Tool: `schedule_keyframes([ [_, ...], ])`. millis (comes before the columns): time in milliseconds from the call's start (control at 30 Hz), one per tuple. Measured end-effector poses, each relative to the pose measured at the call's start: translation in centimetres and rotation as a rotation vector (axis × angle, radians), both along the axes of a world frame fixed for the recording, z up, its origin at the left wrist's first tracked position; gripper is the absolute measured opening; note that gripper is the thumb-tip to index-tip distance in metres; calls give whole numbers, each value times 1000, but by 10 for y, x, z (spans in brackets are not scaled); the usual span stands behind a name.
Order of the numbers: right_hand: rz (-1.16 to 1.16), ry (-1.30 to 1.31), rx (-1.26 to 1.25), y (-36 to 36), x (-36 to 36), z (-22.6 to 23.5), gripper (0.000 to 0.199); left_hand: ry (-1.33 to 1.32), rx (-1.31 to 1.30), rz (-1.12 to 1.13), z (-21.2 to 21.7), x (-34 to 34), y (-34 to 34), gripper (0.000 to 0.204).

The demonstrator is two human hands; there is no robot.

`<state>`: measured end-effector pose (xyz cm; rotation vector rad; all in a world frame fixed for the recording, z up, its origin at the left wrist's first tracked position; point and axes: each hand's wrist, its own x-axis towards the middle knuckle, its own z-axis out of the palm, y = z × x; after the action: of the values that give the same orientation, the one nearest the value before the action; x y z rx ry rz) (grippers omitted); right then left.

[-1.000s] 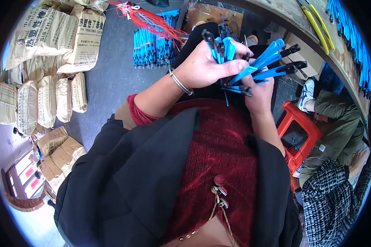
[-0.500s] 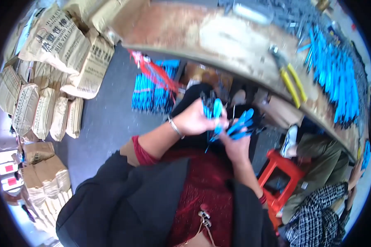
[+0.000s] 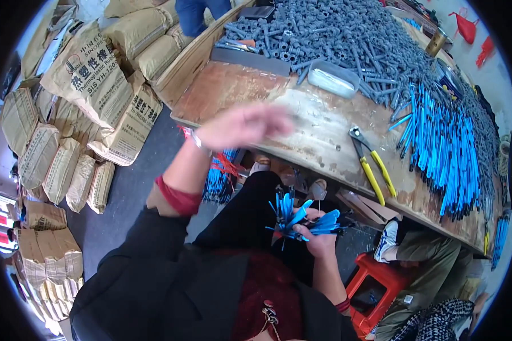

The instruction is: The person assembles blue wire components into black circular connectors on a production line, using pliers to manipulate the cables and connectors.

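Right hand (image 3: 321, 243): fingers closed around a fanned bundle of slender blue plastic strips with black ends (image 3: 326, 223), held above the wearer's dark-trousered lap. Left hand (image 3: 242, 128): blurred, raised with fingers extended, nothing visible in its grasp; it appears in front of the near edge of a worn, wooden-topped workbench (image 3: 318, 149)—whether it touches the wood cannot be told. On the bench, from near to far: cutting pliers with long yellow handles (image 3: 371, 179); a large heap of similar blue strips (image 3: 444, 150), to the right; a shallow translucent plastic box (image 3: 334, 78); and a broad mound of small grey rod-shaped parts (image 3: 335, 28). Below, beside the left forearm, further blue bundles (image 3: 217, 183) lie on the dark floor. Periphery: stacked brown paper sacks (image 3: 91, 79) at left; a red plastic stool (image 3: 388, 273) at right, next to a seated person's olive trouser leg (image 3: 426, 256).
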<state>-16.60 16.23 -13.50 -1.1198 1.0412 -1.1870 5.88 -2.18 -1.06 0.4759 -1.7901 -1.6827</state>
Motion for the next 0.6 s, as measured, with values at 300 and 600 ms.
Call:
schedule_keyframes([
  [300, -88, -194, -10, -17, 6, -5, 19, -782, -760, 1207, 53, -49, -197, 27],
  [600, -55, -140, 156, -28, -10, -29, 28, -1230, -1004, 1048, 54, -65, -301, 27],
])
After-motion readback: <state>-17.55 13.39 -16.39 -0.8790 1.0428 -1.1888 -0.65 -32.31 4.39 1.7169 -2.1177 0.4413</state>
